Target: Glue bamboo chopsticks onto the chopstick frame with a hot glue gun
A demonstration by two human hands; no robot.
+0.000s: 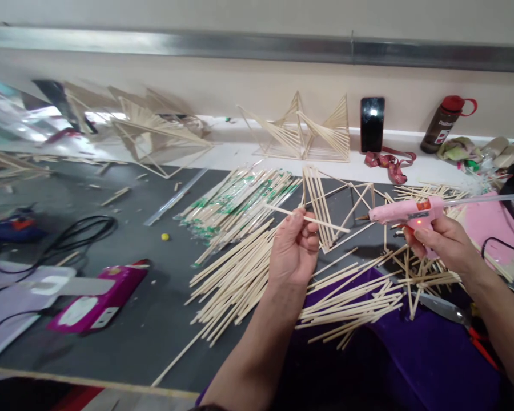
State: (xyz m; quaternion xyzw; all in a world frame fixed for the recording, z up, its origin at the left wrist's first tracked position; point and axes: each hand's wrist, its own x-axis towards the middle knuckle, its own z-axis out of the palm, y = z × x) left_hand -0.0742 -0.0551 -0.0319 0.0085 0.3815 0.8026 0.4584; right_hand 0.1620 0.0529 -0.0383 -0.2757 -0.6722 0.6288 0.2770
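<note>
My left hand (294,245) pinches a thin wooden stick (332,226) near its middle, holding it above the table. In my right hand (445,242) is a pink glue gun (406,211) with a lit orange light, its nozzle pointing left toward the stick's right end, a short way apart from it. Behind the stick stands a frame built of sticks (319,200), with several parallel sticks along one side. Loose wooden sticks (235,279) lie spread under and left of my left forearm. More sticks (355,308) rest on a purple cloth (432,348) below my hands.
Plastic-wrapped sticks (244,200) lie behind the loose pile. Finished-looking stick structures (304,134) stand by the wall, near a phone (372,124) and a bottle (443,125). Red-handled pliers (482,342) lie near my right forearm. At left are a magenta box (100,297) and cable (89,228).
</note>
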